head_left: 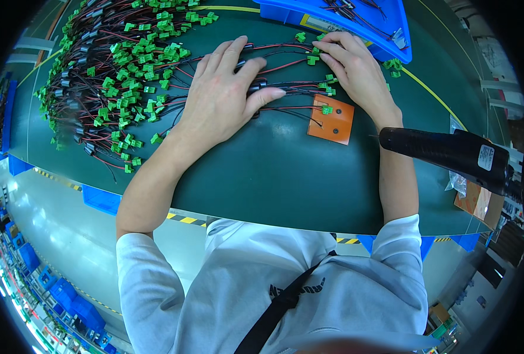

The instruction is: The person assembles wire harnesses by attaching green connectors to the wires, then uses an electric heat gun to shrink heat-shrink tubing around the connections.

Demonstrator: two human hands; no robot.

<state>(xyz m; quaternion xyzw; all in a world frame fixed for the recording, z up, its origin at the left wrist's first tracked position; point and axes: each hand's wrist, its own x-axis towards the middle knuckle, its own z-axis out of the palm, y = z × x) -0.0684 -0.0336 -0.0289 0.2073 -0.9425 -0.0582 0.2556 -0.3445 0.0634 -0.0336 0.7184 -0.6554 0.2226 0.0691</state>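
Several wire leads, red and black with black cylinders and green connectors, lie side by side on the green tabletop (244, 183). Across their cylinder ends rests my left hand (218, 94), its fingers and thumb spread apart. My right hand (353, 68) is at the connector ends, fingertips and thumb closed around a green connector (313, 59). Nearer to me, one lead's green connector (327, 110) lies over an orange plate (336, 133) with two dark round fittings. Part of the leads is hidden under my left hand.
A large heap of similar leads (120, 71) covers the table's left side. A blue bin (333, 20) with dark wires stands at the back. Loose green connectors (393, 64) lie beside it. A black tapered tool (439, 150) juts in above my right forearm. A cardboard box (477, 200) sits at the right.
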